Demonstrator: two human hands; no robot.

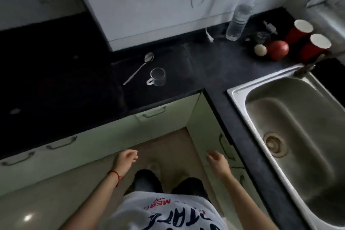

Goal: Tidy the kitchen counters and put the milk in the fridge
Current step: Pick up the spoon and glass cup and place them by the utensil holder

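both hands hang loose and hold nothing, left hand [125, 160] and right hand [217, 161] low before the counter [211, 65]. on it lie a steel spoon [139, 68], a clear glass mug [157, 76] beside it, and a clear bottle [239, 17] farther back.

Ahead of my empty hands the counter [214, 65] looks like dark, matt stone. On it lie a shiny metal spoon [139, 68] and a clear glass cup [157, 76]. To my right, the sink [291, 117] is brushed steel.
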